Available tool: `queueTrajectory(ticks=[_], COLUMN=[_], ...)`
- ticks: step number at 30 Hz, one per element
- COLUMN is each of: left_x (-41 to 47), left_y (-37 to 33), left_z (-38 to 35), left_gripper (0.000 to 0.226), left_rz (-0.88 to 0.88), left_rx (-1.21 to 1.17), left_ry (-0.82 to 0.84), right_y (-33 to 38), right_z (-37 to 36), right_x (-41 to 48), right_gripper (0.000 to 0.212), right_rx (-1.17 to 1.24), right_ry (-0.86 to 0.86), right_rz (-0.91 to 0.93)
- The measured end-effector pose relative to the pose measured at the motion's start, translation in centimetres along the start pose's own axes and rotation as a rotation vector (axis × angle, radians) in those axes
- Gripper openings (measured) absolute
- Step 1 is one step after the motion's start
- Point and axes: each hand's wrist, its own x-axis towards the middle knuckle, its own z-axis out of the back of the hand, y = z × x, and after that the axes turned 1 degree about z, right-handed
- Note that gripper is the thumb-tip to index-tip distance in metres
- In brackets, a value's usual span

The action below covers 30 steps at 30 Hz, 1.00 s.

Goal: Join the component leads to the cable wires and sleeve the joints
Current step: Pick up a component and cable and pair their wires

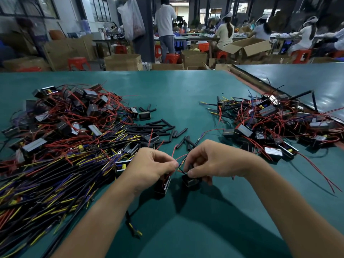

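Cable: a black cable (130, 218) with yellow-tipped ends is laid on the green worktop (214, 211) between the forearms.
Left hand: the left hand (154, 164) is curled, its fingers (173, 164) pinched on a thin red lead (180, 157).
Right hand: the right hand (210, 161) is curled, its fingertips pinched on a dark wire (182, 170), just beside the left fingertips.
Components: two small black components (163, 185) are seen just beneath the hands.
Sleeves: short black sleeves (162, 127) are scattered beyond the hands.
Heaps: a left heap (55, 136) and a right heap (270, 123) of wired parts are spread at either side.
Background: seated people (225, 34) and cardboard boxes (122, 62) are seen far behind.
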Motion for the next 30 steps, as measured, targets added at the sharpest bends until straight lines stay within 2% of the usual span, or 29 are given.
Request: queueTrajectory(ticks=[6,12,21,30], left_x=[0.25,0.23,0.23,0.13], left_y=[0.15,0.37,0.44,0.42], left_z=[-0.05,0.23,0.3,0.06], left_gripper=[0.015,0.012,0.012,0.013], left_rz=[-0.053,-0.072,-0.059,-0.072], left_rx=[0.004,-0.008,-0.028,-0.028], left_ry=[-0.01,-0.032,-0.042,-0.053], right_y=[0.23,0.18,0.42,0.17], right_z=[0.38,0.59,0.56,0.45], right_x=[-0.28,-0.9,-0.87,-0.83], right_gripper=[0.005,0.022,0.031,0.019], right_rx=[-0.006,-0.027,-0.038,-0.088], right_ry=[-0.016,0.062,0.052,0.162], right_rz=[0.049,0.086,0.1,0.092])
